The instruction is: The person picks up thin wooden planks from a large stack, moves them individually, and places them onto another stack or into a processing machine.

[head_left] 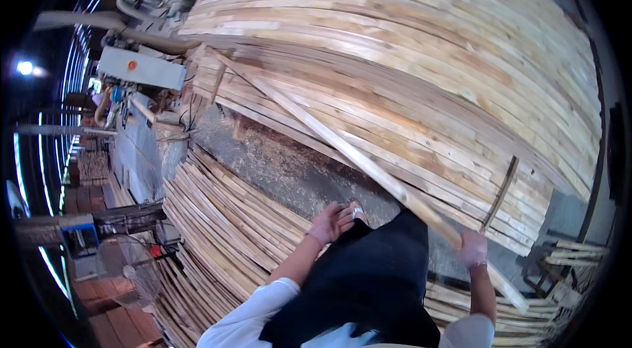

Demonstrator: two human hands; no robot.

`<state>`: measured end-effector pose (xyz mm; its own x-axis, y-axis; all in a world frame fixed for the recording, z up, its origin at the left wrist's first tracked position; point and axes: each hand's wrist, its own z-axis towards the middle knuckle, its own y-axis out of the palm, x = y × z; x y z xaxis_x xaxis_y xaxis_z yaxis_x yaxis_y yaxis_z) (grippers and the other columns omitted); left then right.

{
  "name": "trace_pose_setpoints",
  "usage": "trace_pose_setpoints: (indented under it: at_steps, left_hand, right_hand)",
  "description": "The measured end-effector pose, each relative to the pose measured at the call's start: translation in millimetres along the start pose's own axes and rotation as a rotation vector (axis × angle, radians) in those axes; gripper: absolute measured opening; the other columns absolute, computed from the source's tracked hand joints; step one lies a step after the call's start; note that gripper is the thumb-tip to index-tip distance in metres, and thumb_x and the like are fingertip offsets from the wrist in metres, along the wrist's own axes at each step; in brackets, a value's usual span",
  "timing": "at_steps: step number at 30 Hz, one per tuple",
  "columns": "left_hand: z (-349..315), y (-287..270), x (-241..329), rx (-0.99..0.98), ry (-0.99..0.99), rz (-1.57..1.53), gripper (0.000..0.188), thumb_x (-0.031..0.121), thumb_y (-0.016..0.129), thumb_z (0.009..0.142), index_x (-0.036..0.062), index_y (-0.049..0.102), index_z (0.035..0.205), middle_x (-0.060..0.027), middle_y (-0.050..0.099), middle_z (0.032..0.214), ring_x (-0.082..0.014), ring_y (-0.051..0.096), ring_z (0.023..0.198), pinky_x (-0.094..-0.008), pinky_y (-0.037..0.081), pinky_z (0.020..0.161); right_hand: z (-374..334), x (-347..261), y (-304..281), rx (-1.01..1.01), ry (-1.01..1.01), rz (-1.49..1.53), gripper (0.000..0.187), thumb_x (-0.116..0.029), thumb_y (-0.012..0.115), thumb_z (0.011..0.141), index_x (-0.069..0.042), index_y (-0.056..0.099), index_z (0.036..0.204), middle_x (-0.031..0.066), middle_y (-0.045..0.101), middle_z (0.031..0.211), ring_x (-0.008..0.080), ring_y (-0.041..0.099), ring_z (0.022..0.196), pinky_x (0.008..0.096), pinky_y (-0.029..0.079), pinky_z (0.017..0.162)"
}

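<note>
A long, pale wooden strip [355,156] slants from the far left to the near right, in front of a broad stack of boards [395,32]. Near its close end, my right hand [473,249] is closed around it. The strip's far end reaches the left edge of the stack and appears to rest there. My left hand [331,222] is held out beside my knee with its fingers apart, and nothing is in it. Below that hand lies a pile of thin wooden strips [243,229].
A dusty floor strip [276,157] runs between the board stack and the strip pile. Far left stand a pale control box [141,68] with a red button and a round fan [129,272]. More strips [454,305] lie at the near right.
</note>
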<state>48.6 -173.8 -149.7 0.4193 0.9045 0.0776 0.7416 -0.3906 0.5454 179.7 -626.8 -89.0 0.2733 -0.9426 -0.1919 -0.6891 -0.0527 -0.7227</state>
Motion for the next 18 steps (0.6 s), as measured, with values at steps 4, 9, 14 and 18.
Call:
trace_pose_setpoints:
  at_steps: [4,9,14,18]
  left_hand:
    - [9,69,12,-0.086,0.15,0.141,0.037,0.037,0.058,0.09,0.0101,0.049,0.113,-0.0108,0.057,0.103,-0.0296,0.058,0.093,-0.046,0.048,0.086]
    - [11,36,13,-0.332,0.097,-0.196,0.024,0.028,0.063,0.087,0.0085,0.055,0.1,-0.0075,0.058,0.091,-0.0281,0.057,0.084,-0.0523,0.048,0.087]
    - [-17,18,16,-0.288,0.035,-0.24,0.02,0.016,0.069,0.081,0.0105,0.058,0.097,-0.005,0.055,0.08,-0.0254,0.056,0.075,-0.0494,0.048,0.083]
    - [-48,10,25,-0.27,0.122,-0.202,0.019,0.016,0.068,0.082,0.0098,0.058,0.096,-0.0052,0.057,0.08,-0.0261,0.058,0.076,-0.0508,0.049,0.082]
  right_hand:
    - [-105,-67,2,-0.133,0.139,-0.296,0.034,-0.048,0.073,0.068,-0.017,0.069,0.079,0.0066,0.064,0.077,0.0242,0.063,0.079,0.0366,0.045,0.075]
    - [-202,-109,24,0.336,0.18,-0.274,0.05,-0.031,0.081,0.056,-0.015,0.06,0.099,0.0087,0.063,0.083,0.0262,0.062,0.083,0.0401,0.045,0.08]
    - [-243,-76,132,0.422,0.47,-0.002,0.056,-0.02,0.082,0.051,-0.012,0.058,0.101,0.0098,0.062,0.083,0.0304,0.062,0.082,0.0401,0.05,0.073]
    - [-222,-71,154,0.392,0.43,-0.069,0.057,-0.019,0.08,0.052,-0.013,0.057,0.104,0.0109,0.06,0.083,0.0319,0.06,0.08,0.0428,0.048,0.07]
